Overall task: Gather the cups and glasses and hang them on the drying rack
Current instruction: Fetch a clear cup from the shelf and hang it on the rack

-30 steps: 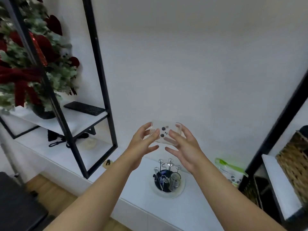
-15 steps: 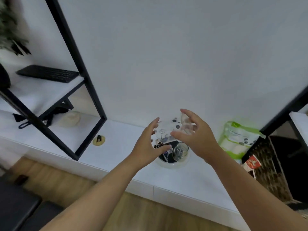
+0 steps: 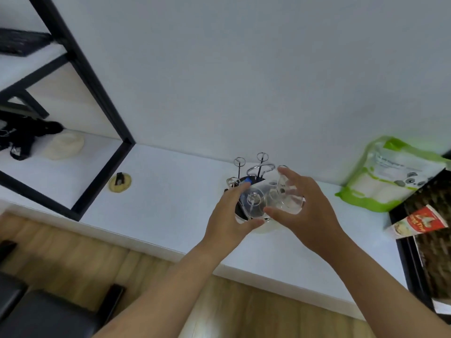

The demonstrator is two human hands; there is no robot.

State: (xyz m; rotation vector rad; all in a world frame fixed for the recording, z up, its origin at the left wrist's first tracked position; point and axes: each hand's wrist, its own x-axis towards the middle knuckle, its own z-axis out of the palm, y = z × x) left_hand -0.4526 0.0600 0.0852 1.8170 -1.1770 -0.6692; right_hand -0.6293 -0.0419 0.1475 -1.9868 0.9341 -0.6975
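A clear glass cup [image 3: 273,200] is held between both hands, tipped over, right above the drying rack [image 3: 253,169]. My left hand [image 3: 229,215] cups its left side and my right hand [image 3: 307,211] grips its right side with the fingers over the top. The rack is a round base with thin metal pegs ending in loops; three pegs stick up behind the cup. Most of the rack's base is hidden by the cup and my hands. A peg tip shows through the glass.
The rack stands on a white counter [image 3: 170,191] against a white wall. A black shelf frame [image 3: 97,93] rises at the left. A green and white pouch [image 3: 393,174] leans at the right, a red and white packet [image 3: 419,222] beside it. A small round yellow object [image 3: 120,182] lies on the counter.
Both hands have brought the cup down from chest height to the rack, and the cup has been tipped over. The view has tilted down towards the counter.
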